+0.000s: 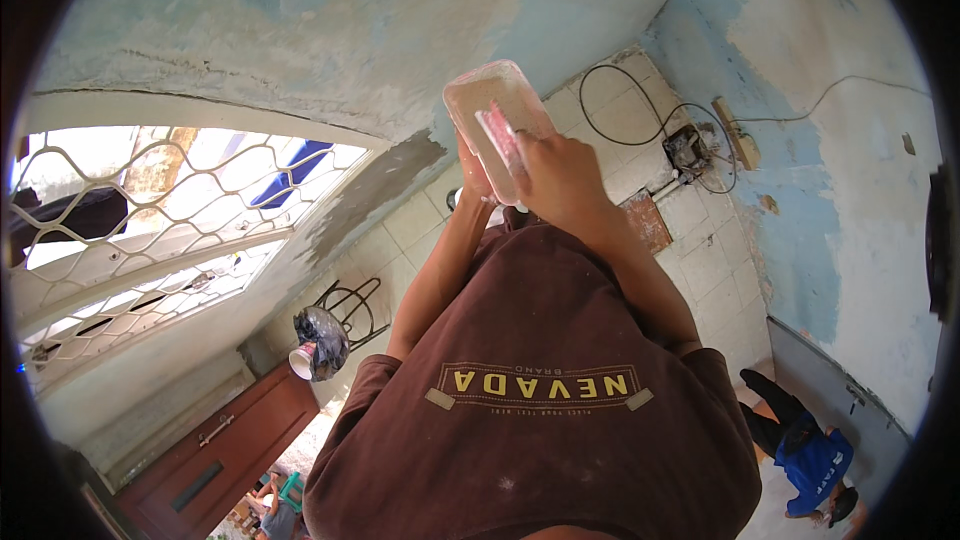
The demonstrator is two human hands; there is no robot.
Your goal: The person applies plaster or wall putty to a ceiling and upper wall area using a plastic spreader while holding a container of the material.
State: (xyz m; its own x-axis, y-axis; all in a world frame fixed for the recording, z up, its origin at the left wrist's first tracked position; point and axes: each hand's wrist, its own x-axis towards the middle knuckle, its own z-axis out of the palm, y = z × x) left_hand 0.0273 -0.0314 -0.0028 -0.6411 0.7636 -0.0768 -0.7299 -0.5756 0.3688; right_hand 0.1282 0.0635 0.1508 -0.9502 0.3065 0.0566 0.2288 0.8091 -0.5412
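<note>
In front of my chest, my left hand [474,176] grips a shallow rectangular plastic tub [470,90] from its left side and below. The tub is whitish and pink, with smears on its walls. My right hand [566,180] is closed around a putty scraper [497,132] with a pink-smeared edge, held over the tub's opening. White smears mark my left hand near the wrist. Part of the scraper is hidden behind the right hand's fingers.
A patchy blue and white wall [360,10] rises ahead; a grilled window [170,190] is left. A black cable [590,125] loops over floor tiles near a dirty box [686,148]. A metal-framed stool [360,305] and black plastic bag [325,340] stand left. A blue-shirted person [812,460] is lower right.
</note>
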